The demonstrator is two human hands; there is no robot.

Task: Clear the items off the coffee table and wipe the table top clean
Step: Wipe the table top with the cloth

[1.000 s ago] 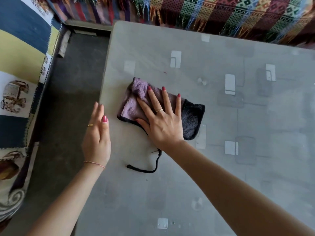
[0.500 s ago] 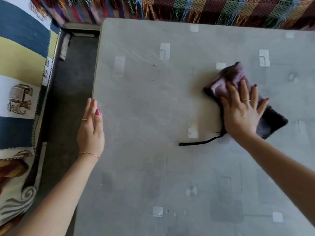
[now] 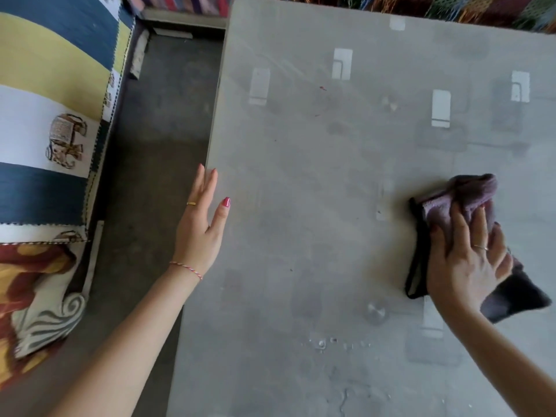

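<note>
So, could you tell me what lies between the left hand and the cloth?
Head view: only bare table top between left hand and cloth.

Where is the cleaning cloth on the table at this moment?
In the head view, the purple cloth lies on the right side of the grey table top, pressed under the right hand, far from the left hand at the table's left edge.

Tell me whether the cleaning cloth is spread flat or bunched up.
Bunched up. The cloth is crumpled into folds under the right hand, with one dark corner sticking out on the table.
</note>
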